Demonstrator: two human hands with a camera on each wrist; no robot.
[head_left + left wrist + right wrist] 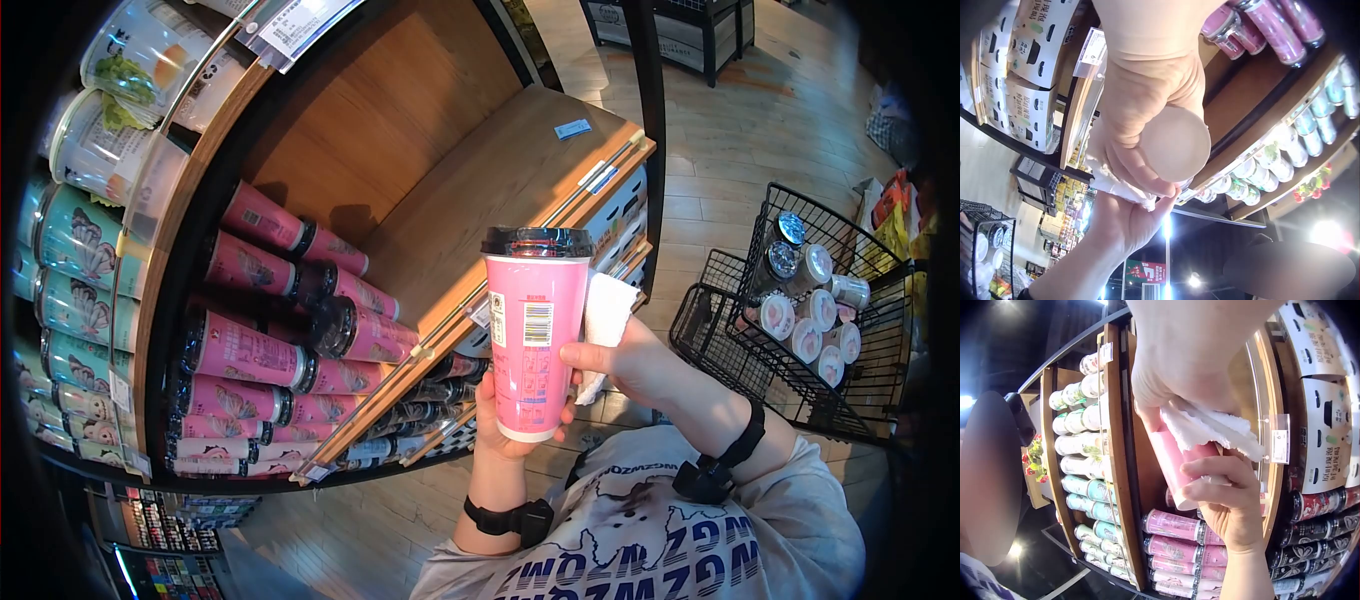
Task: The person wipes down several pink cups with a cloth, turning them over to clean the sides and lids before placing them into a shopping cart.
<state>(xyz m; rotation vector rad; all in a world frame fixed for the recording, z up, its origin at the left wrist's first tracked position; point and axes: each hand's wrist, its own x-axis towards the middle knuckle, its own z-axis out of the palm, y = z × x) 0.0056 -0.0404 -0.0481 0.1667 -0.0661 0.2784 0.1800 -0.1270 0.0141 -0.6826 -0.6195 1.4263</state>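
Note:
A pink paper cup (538, 345) with a black lid stands upright in front of me, its barcode side facing the head camera. My left hand (500, 425) grips it low down, with fingers wrapped behind it. The cup's white round base (1175, 144) shows beside that hand in the left wrist view. My right hand (630, 358) holds a crumpled white cloth (606, 325) against the cup's side, the thumb resting on the pink wall. In the right wrist view the cloth (1210, 428) hangs between both hands and covers part of the cup.
Matching pink cups (250, 350) lie stacked on the wooden shelf (470, 190) at the left. Green cups (80, 310) fill the neighbouring shelf. A small blue-white packet (573, 129) lies on the shelf board. At the right, a black wire basket (775, 360) holds several lidded containers.

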